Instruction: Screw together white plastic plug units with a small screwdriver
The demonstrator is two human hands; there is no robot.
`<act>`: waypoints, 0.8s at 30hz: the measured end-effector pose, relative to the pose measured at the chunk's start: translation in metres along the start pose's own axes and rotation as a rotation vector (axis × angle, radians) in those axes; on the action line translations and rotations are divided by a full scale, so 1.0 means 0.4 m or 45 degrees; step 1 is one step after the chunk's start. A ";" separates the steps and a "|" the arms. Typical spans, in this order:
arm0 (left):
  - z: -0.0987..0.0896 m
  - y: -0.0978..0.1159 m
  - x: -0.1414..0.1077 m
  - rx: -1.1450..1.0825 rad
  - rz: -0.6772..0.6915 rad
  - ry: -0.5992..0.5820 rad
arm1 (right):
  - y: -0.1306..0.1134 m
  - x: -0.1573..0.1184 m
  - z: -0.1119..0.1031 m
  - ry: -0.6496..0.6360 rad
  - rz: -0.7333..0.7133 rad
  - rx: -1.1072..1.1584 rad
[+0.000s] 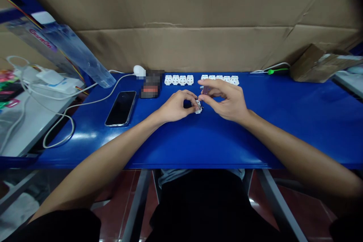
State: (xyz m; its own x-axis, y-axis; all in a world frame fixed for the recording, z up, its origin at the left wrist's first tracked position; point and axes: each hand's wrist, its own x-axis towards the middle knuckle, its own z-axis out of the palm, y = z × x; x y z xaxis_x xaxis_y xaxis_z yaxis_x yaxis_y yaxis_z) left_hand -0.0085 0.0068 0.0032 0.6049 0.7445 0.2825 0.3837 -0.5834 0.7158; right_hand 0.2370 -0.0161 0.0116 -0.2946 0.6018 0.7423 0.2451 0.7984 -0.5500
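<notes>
The left hand (177, 106) pinches a small white part (198, 109) between thumb and fingertips. Just right of that pinch, the right hand (228, 98) curls, thumb and forefinger parted, a small purplish piece (207, 90) showing between them (whether held, I cannot tell). Beyond the grips sit white units (183, 80) in two groups; a phone (121, 109) lies left of both hands.

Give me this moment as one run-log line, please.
left hand: holds small white part | right hand: holds small dark piece | farther back: row of white parts | left side: phone on blue table
</notes>
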 end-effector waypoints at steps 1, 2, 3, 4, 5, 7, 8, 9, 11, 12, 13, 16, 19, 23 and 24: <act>0.000 -0.001 0.001 -0.008 0.002 -0.004 | 0.000 0.001 -0.001 -0.014 -0.022 -0.013; 0.000 -0.002 0.001 -0.013 0.004 -0.009 | 0.000 0.001 -0.002 -0.047 -0.029 -0.012; 0.000 -0.002 0.002 -0.016 0.007 -0.015 | 0.001 0.000 -0.003 -0.089 -0.024 0.008; 0.000 -0.002 0.002 -0.016 0.008 -0.017 | 0.003 -0.001 -0.004 -0.131 -0.009 0.044; -0.001 -0.002 0.002 -0.013 0.007 -0.018 | 0.005 -0.003 -0.004 -0.158 0.007 0.083; -0.002 -0.001 0.001 -0.001 -0.004 -0.012 | 0.008 -0.007 -0.003 -0.129 0.026 0.133; -0.002 0.000 0.000 0.005 -0.012 -0.008 | 0.009 -0.008 -0.001 -0.091 0.032 0.135; -0.003 0.001 0.000 0.010 -0.015 -0.006 | 0.010 -0.009 0.000 -0.052 0.037 0.123; -0.003 0.002 -0.001 0.012 -0.010 -0.006 | 0.012 -0.010 0.001 -0.002 0.035 0.092; -0.003 0.002 -0.001 0.012 -0.004 -0.007 | 0.013 -0.010 0.002 -0.008 0.034 0.087; -0.003 0.001 0.000 0.012 0.002 -0.012 | 0.014 -0.009 0.002 -0.023 0.026 0.091; -0.003 -0.001 0.001 0.015 0.018 -0.019 | 0.020 -0.007 0.004 -0.061 -0.038 0.138; -0.003 -0.002 0.001 0.011 0.019 -0.016 | 0.025 -0.006 0.006 -0.004 -0.080 0.115; -0.003 -0.003 0.000 0.016 0.005 -0.010 | 0.026 -0.004 0.007 0.028 -0.110 0.030; -0.003 -0.003 -0.001 0.015 0.007 -0.011 | 0.025 -0.003 0.007 0.006 -0.113 0.044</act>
State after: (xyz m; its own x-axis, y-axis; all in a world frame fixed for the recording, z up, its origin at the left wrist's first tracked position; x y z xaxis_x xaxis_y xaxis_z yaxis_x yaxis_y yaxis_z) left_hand -0.0100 0.0077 0.0031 0.6131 0.7384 0.2808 0.3886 -0.5914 0.7065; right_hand 0.2374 -0.0089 0.0043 -0.3095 0.5286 0.7905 0.1863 0.8488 -0.4947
